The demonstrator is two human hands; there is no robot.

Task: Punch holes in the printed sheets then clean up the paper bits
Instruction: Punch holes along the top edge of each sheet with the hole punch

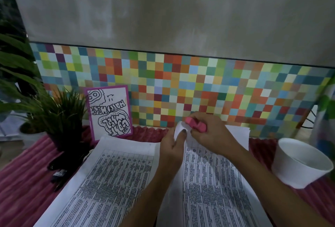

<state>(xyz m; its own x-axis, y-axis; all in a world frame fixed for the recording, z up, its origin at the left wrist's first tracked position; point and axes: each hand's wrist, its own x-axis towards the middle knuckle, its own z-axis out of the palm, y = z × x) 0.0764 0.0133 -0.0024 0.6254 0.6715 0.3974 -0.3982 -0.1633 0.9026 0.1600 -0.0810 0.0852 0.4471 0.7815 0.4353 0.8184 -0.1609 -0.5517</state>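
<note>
Two printed sheets lie on the table: a flat left sheet (108, 177) and a right sheet (213, 181) whose far left corner is lifted. My left hand (174, 147) pinches that lifted corner between thumb and fingers. My right hand (208, 130) grips a small pink hole punch (196, 125) placed at the same corner, against the paper's edge. The punch's mouth and any paper bits are hidden by my fingers.
A white foam bowl (301, 165) stands at the right. A pink-framed drawing (109, 111) leans on the coloured mosaic wall behind. A dark potted plant (61, 118) and black cable clutter (59, 170) sit at the left, on a red ribbed cloth (27, 181).
</note>
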